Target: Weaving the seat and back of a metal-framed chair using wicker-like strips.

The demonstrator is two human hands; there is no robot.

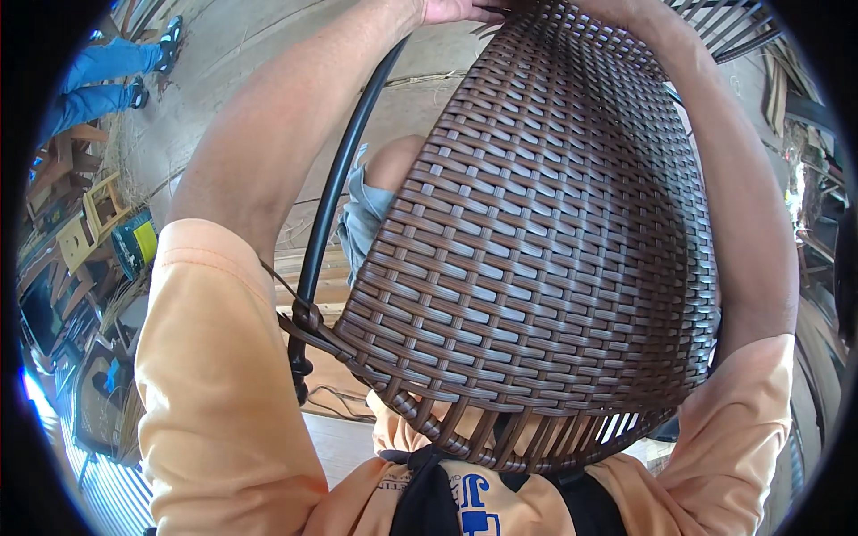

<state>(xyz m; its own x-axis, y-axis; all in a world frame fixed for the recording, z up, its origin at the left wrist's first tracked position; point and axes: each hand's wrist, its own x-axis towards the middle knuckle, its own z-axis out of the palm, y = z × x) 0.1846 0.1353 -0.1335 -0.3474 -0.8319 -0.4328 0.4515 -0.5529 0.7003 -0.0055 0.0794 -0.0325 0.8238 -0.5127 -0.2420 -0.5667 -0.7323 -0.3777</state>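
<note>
A brown woven wicker chair seat or back (536,232) fills the middle of the head view, between my two forearms. Its near end curves into a wrapped rim (429,429) with open slats, close against my chest. At the top edge, my left hand (460,9) reaches to the far end of the weave; its fingers look closed there, partly cut off by the picture's edge. My right hand (617,9) comes over the far right of the weave, its fingers hidden. A black metal tube (344,170) of the frame runs along the left side, with strand wrapped at its lower end.
A person's legs in blue trousers (112,67) show at the upper left. Wooden pieces (98,219) and a green and yellow box (134,241) lie in clutter at the left. Another slatted wicker piece (733,27) stands at the upper right. A dark cable (344,406) lies below the tube.
</note>
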